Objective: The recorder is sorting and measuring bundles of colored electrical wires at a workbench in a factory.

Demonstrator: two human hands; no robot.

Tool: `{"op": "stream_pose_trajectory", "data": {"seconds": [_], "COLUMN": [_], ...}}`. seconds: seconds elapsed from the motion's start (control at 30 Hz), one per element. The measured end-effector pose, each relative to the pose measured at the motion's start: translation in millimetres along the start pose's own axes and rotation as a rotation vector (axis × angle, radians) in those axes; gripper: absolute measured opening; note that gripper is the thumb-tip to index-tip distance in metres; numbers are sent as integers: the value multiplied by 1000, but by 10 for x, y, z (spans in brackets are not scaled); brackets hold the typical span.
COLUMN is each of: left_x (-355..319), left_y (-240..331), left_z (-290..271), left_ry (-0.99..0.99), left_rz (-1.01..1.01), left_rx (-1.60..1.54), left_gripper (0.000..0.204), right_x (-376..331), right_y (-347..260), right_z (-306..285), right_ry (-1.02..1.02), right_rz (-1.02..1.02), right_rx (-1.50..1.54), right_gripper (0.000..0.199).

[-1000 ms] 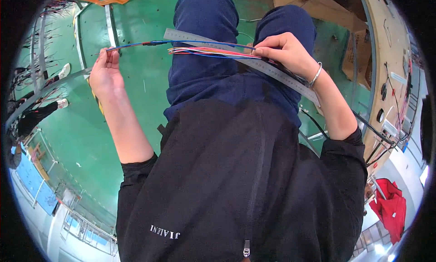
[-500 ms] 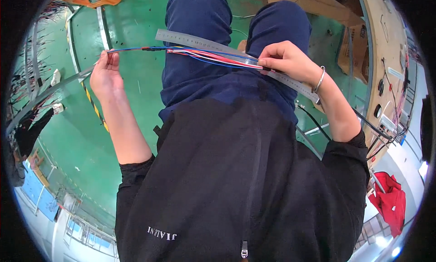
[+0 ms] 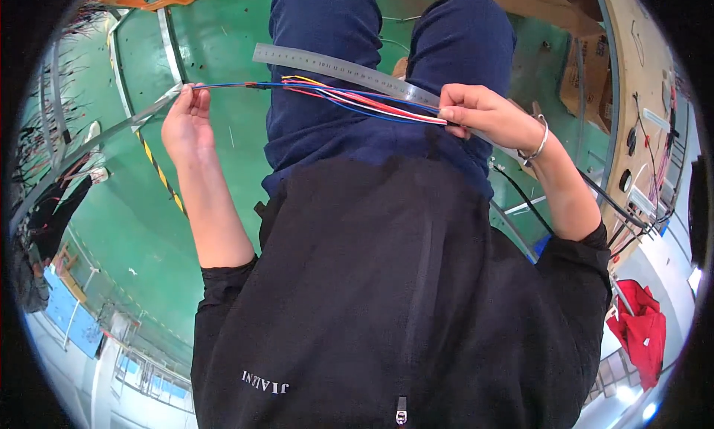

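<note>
Pinching opposite ends, the left hand (image 3: 187,120) and right hand (image 3: 483,117) are stretching a light, limp bundle of coloured wires (image 3: 349,98) along a stiff steel ruler (image 3: 335,65). Ends look the surest hold; between the grips it is sagging.

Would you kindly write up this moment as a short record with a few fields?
Left hand: left hand pinches the far end of the wire bundle, arm stretched out.
Right hand: right hand grips the other end of the bundle together with the steel ruler.
Wires: blue, red, yellow and white strands, pulled fairly straight between the hands, lying along the ruler.
Ruler: long, grey, slanting from upper left to the right hand.
Below: dark blue trousers and green floor.
Bracelet: on the right wrist.
</note>
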State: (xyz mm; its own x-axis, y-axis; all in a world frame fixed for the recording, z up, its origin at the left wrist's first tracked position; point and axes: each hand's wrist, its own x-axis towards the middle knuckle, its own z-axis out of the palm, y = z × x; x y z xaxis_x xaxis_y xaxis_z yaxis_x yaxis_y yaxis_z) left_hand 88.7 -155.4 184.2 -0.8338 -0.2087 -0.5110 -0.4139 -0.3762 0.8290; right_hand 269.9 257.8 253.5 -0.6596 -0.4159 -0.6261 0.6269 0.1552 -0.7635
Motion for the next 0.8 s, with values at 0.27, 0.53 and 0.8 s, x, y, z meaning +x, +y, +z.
{"op": "stream_pose_trajectory", "data": {"seconds": [0.27, 0.53, 0.8], "left_x": [54, 277, 315], "left_y": [-135, -241, -201], "left_z": [-34, -307, -442], "left_ry": [-7, 42, 51], "left_rz": [-52, -162, -156], "left_rx": [25, 26, -44], "left_gripper": [12, 12, 12], "right_x": [15, 162, 333], "right_y": [92, 61, 187], "right_z": [51, 120, 234], "right_ry": [28, 49, 172], "right_rz": [-73, -55, -184], "right_rx": [17, -2, -163], "right_gripper": [22, 19, 14]}}
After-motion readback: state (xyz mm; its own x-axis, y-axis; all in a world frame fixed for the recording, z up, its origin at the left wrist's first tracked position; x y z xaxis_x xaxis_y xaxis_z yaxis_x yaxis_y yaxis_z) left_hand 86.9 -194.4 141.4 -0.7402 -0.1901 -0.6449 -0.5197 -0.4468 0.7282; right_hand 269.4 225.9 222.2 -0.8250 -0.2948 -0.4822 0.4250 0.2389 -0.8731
